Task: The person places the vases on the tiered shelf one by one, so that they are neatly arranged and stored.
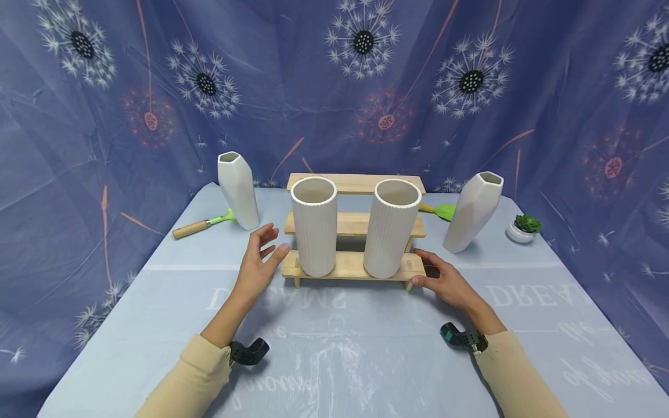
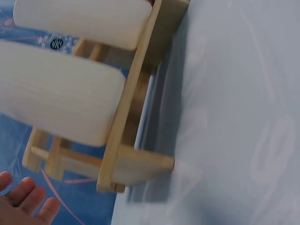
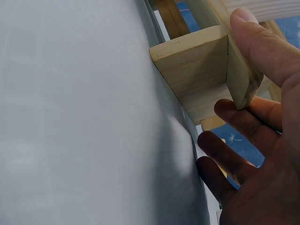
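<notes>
A three-tier wooden plant stand (image 1: 349,266) stands mid-table. Two white ribbed cylindrical vases (image 1: 315,232) (image 1: 391,232) are upright side by side on its lowest tier. My left hand (image 1: 259,264) is apart from the stand's left end, fingers spread and slightly bent, holding nothing; the left wrist view catches only its fingertips (image 2: 47,211). At the opposite end, my right hand (image 1: 443,280) grips the lowest tier. Its thumb (image 3: 262,47) lies over the board's top edge and its forefinger reaches beneath, while the other fingers hang loosely below.
An angular white vase (image 1: 239,191) stands back left beside a green hand fork with a wooden handle (image 1: 190,229). Another angular vase (image 1: 473,212) leans at right, near a green trowel (image 1: 445,211) and a small potted succulent (image 1: 524,228). A patterned blue cloth hangs behind.
</notes>
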`<state>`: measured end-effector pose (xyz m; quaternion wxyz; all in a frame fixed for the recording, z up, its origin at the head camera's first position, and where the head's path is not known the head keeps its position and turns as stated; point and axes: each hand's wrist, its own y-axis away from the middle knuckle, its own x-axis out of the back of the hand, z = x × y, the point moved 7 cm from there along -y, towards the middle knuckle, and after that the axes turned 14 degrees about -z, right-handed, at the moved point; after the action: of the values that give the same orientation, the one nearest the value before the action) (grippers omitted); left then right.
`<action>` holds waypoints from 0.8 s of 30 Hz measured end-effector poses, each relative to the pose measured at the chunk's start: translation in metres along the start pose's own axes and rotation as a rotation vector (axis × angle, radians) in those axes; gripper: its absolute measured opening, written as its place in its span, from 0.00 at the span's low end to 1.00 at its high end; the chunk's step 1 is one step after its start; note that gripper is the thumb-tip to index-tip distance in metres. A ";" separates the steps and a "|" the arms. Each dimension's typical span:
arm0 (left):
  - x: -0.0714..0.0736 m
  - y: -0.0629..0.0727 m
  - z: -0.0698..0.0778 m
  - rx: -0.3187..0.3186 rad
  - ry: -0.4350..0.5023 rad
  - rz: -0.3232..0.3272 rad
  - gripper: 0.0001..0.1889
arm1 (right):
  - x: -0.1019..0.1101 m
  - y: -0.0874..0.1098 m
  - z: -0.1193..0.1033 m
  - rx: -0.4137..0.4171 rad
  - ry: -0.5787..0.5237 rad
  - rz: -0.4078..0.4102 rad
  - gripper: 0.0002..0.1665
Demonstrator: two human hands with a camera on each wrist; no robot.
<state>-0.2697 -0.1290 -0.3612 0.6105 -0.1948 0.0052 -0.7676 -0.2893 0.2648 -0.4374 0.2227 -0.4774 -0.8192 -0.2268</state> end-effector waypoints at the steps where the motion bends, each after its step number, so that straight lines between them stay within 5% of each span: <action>1: 0.004 0.000 -0.001 0.007 -0.002 0.020 0.32 | 0.000 0.000 0.000 0.000 -0.002 -0.001 0.47; 10: 0.033 -0.007 0.001 0.115 -0.019 0.123 0.36 | 0.000 -0.001 0.000 -0.007 -0.001 -0.004 0.47; 17: 0.062 -0.018 -0.035 0.171 -0.092 0.212 0.40 | 0.000 -0.001 0.000 -0.002 -0.008 -0.005 0.47; 24: 0.081 -0.026 -0.050 0.220 -0.139 0.251 0.41 | 0.000 -0.003 0.005 -0.012 0.001 -0.006 0.47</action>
<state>-0.3237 -0.2104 -0.3770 0.7180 -0.1771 -0.0969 -0.6661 -0.2922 0.2665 -0.4416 0.2196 -0.4762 -0.8191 -0.2324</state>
